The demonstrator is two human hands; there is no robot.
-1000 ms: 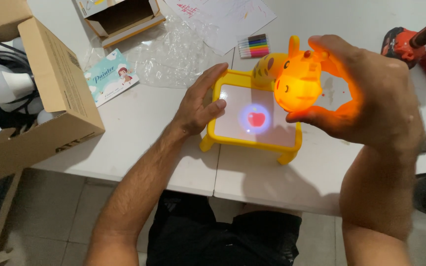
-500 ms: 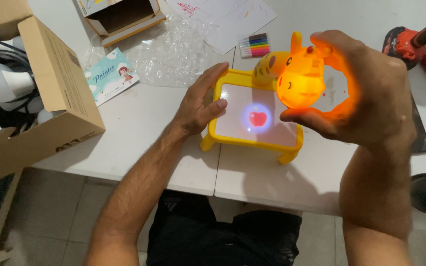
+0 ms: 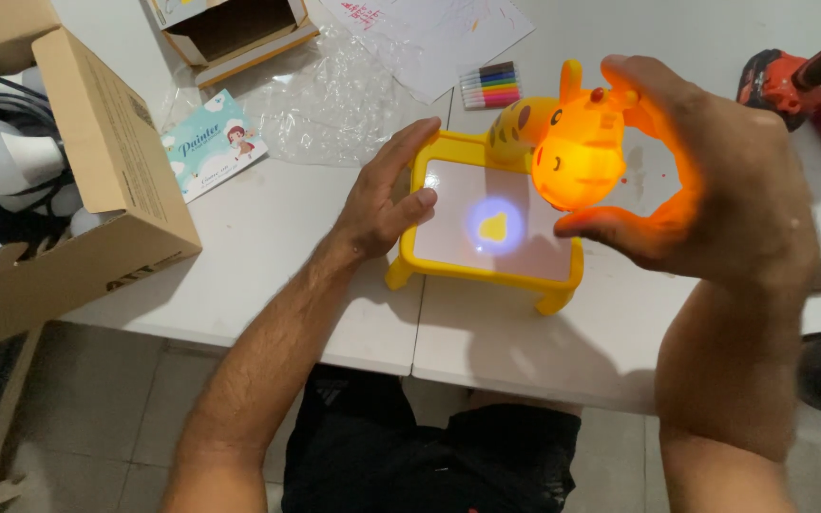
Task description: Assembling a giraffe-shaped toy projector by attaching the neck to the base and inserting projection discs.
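The yellow plastic drawing board (image 3: 486, 271) stands on the white counter (image 3: 268, 275). A brown cardboard box (image 3: 87, 190) sits left of it; the striped marker set (image 3: 488, 85) lies behind

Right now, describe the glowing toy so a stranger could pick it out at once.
On the white table stands a yellow drawing board on short legs. Above its right end, the right hand cups a giraffe head lamp: the only lit thing, glowing orange, casting a spot onto the board.
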